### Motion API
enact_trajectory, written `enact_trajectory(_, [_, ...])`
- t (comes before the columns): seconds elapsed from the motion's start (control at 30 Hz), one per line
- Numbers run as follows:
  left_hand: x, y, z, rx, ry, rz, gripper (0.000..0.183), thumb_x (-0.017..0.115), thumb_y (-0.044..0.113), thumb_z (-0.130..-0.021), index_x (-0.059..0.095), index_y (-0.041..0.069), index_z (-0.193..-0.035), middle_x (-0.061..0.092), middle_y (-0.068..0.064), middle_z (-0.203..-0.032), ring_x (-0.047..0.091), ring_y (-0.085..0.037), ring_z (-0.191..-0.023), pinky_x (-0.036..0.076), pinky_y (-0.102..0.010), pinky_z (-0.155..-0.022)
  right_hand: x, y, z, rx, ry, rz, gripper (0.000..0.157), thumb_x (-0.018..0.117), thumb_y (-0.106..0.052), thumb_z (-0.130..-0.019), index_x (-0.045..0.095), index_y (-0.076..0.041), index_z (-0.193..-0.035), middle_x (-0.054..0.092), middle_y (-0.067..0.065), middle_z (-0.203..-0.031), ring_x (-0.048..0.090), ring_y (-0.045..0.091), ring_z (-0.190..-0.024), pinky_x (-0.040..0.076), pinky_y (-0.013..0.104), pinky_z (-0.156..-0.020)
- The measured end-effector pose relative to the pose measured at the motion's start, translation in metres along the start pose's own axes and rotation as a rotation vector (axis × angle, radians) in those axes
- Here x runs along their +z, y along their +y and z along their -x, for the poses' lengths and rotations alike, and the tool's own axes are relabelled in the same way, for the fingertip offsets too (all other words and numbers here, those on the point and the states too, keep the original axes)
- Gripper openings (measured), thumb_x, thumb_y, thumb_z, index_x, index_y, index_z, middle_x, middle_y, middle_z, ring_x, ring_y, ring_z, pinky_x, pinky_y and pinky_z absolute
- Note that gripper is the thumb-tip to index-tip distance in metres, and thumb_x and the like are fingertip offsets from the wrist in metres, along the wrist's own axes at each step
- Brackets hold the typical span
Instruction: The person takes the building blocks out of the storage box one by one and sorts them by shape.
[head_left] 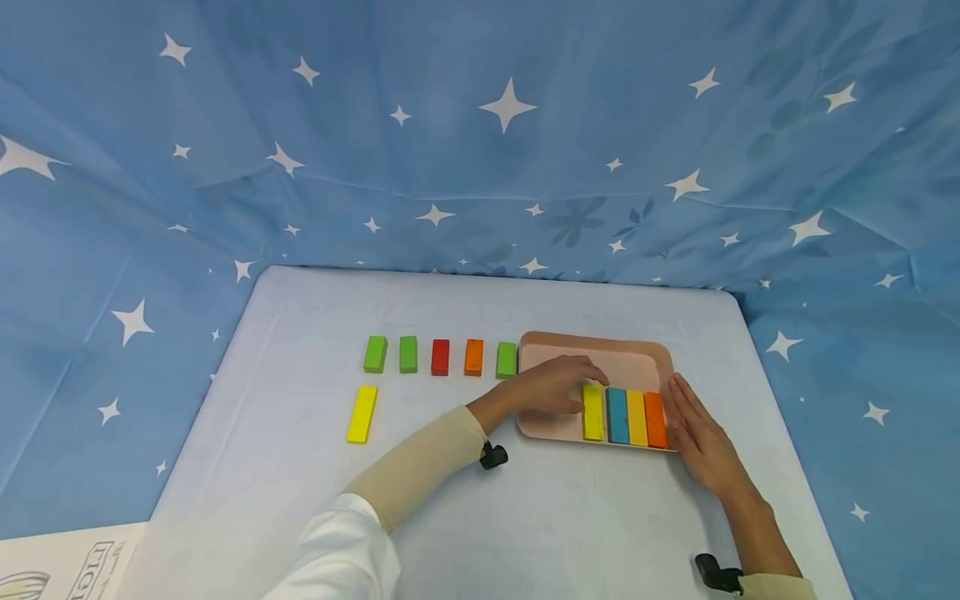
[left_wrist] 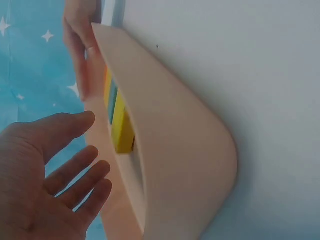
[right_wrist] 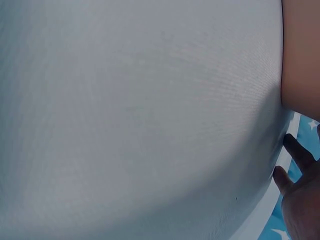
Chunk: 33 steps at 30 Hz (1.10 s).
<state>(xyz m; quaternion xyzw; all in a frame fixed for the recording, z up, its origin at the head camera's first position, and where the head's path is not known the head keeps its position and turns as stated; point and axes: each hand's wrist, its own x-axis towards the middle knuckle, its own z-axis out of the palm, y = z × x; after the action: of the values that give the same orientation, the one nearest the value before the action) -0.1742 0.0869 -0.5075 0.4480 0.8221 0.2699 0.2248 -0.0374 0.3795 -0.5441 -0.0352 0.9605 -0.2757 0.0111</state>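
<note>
My left hand (head_left: 551, 385) reaches over the pink-beige tray (head_left: 555, 338), fingers around the near-left side of a yellow block (head_left: 592, 414). In the left wrist view those fingers (left_wrist: 92, 172) are spread and apart from the block. Blue (head_left: 618, 416), amber (head_left: 637, 419) and orange (head_left: 656, 421) blocks stand side by side right of it, along the tray's near side. A small gap parts the yellow block from the blue one. My right hand (head_left: 703, 437) rests with extended fingers against the tray's right edge; only part of it (right_wrist: 302, 205) shows in the right wrist view.
Left of the tray runs a row of small blocks: two green (head_left: 376, 355), a red (head_left: 440, 357), an orange (head_left: 473, 357), and another green (head_left: 506, 360) by the tray's edge. A long yellow block (head_left: 362, 414) lies nearer. A printed sheet (head_left: 67, 562) sits at lower left.
</note>
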Motion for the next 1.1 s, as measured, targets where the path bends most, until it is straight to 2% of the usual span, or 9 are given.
enact_trajectory(0.23, [0.015,0.008,-0.012,-0.028,-0.016,-0.012,0.048,0.071,0.021,-0.099,0.06,0.027,-0.146,0.052,0.009,-0.146,0.049,-0.002,-0.126,0.039,-0.017,-0.113,0.0,0.001,-0.001,0.003,0.0,-0.01,0.065,0.047,-0.029,-0.11,0.018,-0.022,-0.168,0.013,0.003,-0.176,0.017,0.036,-0.161,0.025,0.075,-0.115])
enact_trajectory(0.47, [0.022,0.013,-0.016,-0.069,-0.05,-0.082,0.043,0.068,0.025,-0.101,0.062,0.032,-0.144,0.05,0.006,-0.15,0.048,-0.007,-0.131,0.04,-0.021,-0.115,0.001,0.002,-0.003,-0.002,0.001,-0.004,0.064,0.046,-0.028,-0.111,0.019,-0.021,-0.168,0.013,0.003,-0.176,0.017,0.033,-0.161,0.026,0.072,-0.117])
enact_trajectory(0.8, [0.025,0.021,-0.021,-0.054,-0.078,-0.201,0.044,0.068,0.033,-0.101,0.062,0.035,-0.144,0.052,0.006,-0.151,0.048,-0.012,-0.131,0.041,-0.026,-0.11,0.002,0.004,-0.002,-0.019,0.015,-0.004,0.063,0.046,-0.026,-0.111,0.02,-0.019,-0.168,0.014,0.002,-0.176,0.016,0.03,-0.162,0.022,0.067,-0.122])
enact_trajectory(1.1, [0.03,0.025,-0.018,-0.03,-0.087,-0.275,0.056,0.076,0.042,-0.094,0.059,0.034,-0.147,0.052,0.003,-0.149,0.049,-0.012,-0.13,0.044,-0.026,-0.104,0.003,0.004,-0.001,-0.015,0.021,-0.007,0.063,0.047,-0.025,-0.111,0.02,-0.018,-0.167,0.015,0.005,-0.176,0.017,0.031,-0.162,0.022,0.066,-0.122])
